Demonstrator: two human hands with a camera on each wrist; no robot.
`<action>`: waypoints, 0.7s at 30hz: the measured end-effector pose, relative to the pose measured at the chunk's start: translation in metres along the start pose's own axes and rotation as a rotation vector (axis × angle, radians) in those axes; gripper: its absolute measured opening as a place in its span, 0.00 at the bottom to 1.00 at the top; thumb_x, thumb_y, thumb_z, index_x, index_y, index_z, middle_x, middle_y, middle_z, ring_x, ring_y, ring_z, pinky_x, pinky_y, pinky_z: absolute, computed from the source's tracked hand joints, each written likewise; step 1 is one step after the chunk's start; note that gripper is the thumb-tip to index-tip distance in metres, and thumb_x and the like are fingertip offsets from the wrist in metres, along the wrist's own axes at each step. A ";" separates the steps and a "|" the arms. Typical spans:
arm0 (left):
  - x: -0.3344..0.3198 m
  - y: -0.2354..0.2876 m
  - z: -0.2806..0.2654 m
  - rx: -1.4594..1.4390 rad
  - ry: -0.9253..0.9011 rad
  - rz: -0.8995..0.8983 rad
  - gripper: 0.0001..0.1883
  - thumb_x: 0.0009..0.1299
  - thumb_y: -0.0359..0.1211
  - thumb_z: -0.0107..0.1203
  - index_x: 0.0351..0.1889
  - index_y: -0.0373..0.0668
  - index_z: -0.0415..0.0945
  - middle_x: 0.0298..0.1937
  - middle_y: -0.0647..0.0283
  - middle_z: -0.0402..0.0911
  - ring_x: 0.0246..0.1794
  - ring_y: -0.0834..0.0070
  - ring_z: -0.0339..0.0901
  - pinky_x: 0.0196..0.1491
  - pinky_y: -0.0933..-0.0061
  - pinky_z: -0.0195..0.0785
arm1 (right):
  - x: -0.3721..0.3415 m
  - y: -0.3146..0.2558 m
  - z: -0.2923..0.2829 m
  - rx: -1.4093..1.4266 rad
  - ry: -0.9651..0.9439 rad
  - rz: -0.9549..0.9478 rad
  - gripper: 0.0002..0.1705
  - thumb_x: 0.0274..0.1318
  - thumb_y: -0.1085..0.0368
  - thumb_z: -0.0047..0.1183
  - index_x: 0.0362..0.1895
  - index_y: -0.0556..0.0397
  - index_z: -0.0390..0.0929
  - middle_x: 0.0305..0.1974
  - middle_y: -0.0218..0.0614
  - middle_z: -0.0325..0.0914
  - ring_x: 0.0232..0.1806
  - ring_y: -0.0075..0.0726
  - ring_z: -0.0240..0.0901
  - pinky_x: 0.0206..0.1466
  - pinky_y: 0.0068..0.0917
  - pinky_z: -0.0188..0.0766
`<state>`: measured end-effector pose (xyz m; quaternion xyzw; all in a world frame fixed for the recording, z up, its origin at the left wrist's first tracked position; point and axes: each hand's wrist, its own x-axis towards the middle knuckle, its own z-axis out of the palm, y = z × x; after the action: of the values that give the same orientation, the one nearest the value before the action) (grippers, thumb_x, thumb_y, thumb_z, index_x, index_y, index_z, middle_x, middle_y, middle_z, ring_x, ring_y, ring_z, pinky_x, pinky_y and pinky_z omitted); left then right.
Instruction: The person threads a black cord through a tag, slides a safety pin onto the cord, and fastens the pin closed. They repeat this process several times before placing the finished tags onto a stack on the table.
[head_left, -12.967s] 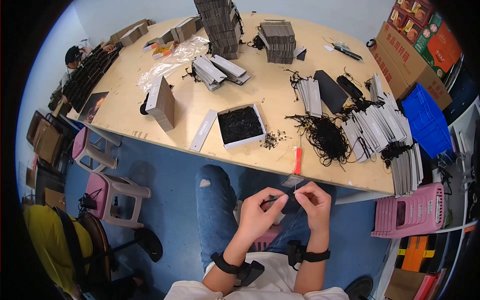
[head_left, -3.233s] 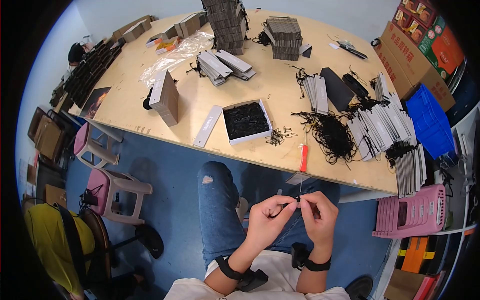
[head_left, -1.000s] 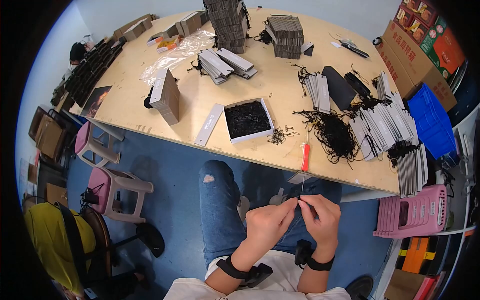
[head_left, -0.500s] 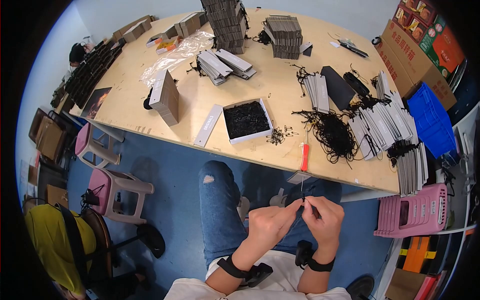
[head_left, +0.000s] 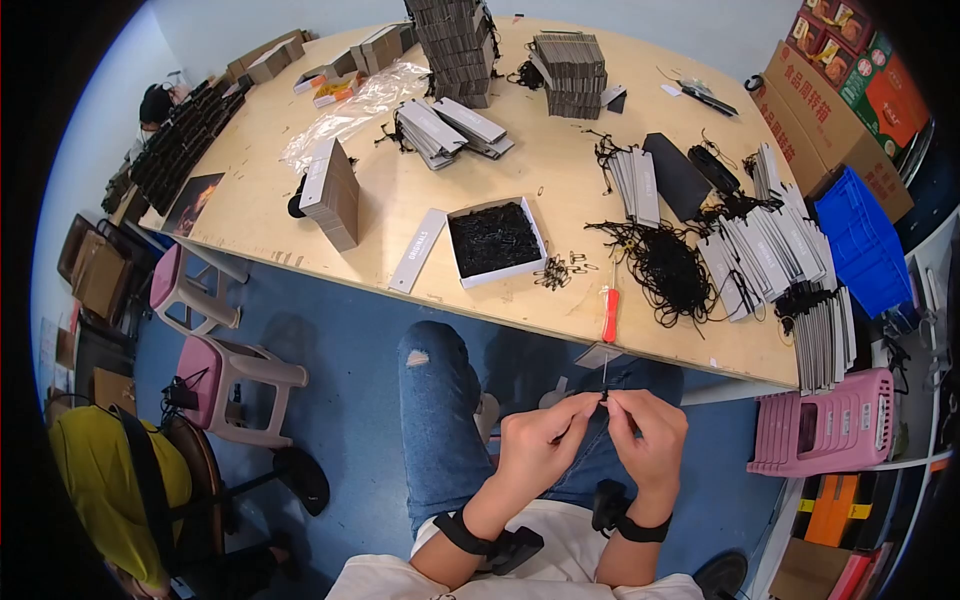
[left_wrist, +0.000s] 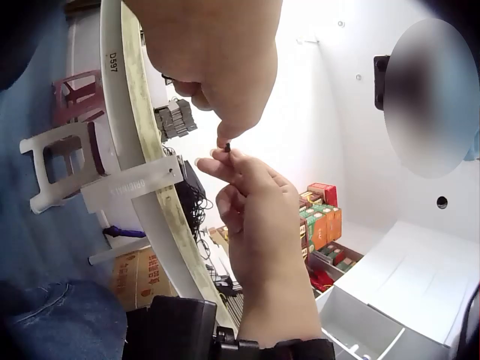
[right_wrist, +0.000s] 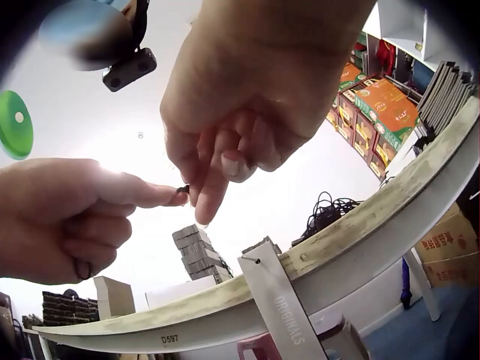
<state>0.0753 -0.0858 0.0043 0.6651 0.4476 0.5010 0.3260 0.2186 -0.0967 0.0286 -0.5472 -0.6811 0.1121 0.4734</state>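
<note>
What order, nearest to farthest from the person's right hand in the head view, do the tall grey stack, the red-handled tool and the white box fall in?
From the right hand:
1. Red-handled tool, just ahead, at the table's near edge.
2. White box, ahead and left.
3. Tall grey stack, far side, left.

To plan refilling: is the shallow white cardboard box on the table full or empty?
The box looks nearly full: small black pieces cover its floor.
</note>
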 end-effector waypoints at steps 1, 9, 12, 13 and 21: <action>0.000 -0.002 0.000 0.000 0.000 -0.001 0.09 0.65 0.24 0.60 0.42 0.40 0.84 0.15 0.61 0.73 0.12 0.83 0.68 0.18 0.80 0.59 | 0.000 0.000 0.000 0.000 0.000 0.000 0.04 0.47 0.76 0.59 0.31 0.58 0.78 0.25 0.38 0.78 0.18 0.36 0.71 0.23 0.26 0.66; 0.001 -0.006 -0.008 0.259 -0.073 0.209 0.15 0.58 0.24 0.59 0.43 0.45 0.82 0.15 0.62 0.73 0.13 0.70 0.71 0.18 0.70 0.63 | 0.000 0.007 -0.005 0.009 -0.120 0.055 0.03 0.51 0.74 0.57 0.32 0.57 0.78 0.25 0.38 0.77 0.19 0.38 0.72 0.23 0.29 0.66; 0.003 -0.005 -0.011 0.267 -0.123 0.244 0.16 0.57 0.24 0.59 0.44 0.44 0.82 0.15 0.63 0.73 0.14 0.69 0.72 0.20 0.70 0.64 | 0.000 0.008 -0.010 0.017 -0.144 0.059 0.03 0.51 0.73 0.58 0.32 0.58 0.79 0.25 0.39 0.78 0.19 0.39 0.72 0.23 0.28 0.66; 0.004 -0.006 -0.010 0.267 -0.123 0.244 0.16 0.57 0.24 0.59 0.44 0.44 0.82 0.15 0.63 0.73 0.14 0.69 0.72 0.20 0.70 0.64 | -0.001 0.008 -0.011 0.016 -0.144 0.059 0.03 0.51 0.73 0.58 0.32 0.58 0.79 0.25 0.39 0.78 0.19 0.39 0.72 0.23 0.28 0.66; 0.005 -0.009 -0.008 0.273 -0.077 0.279 0.13 0.56 0.23 0.57 0.39 0.45 0.83 0.12 0.65 0.67 0.10 0.75 0.67 0.16 0.74 0.59 | -0.004 0.008 -0.010 0.050 -0.197 0.132 0.04 0.50 0.73 0.58 0.33 0.58 0.80 0.26 0.39 0.79 0.19 0.36 0.73 0.25 0.26 0.69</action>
<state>0.0654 -0.0781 0.0003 0.7773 0.4019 0.4504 0.1771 0.2311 -0.1013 0.0267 -0.5653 -0.6837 0.2131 0.4093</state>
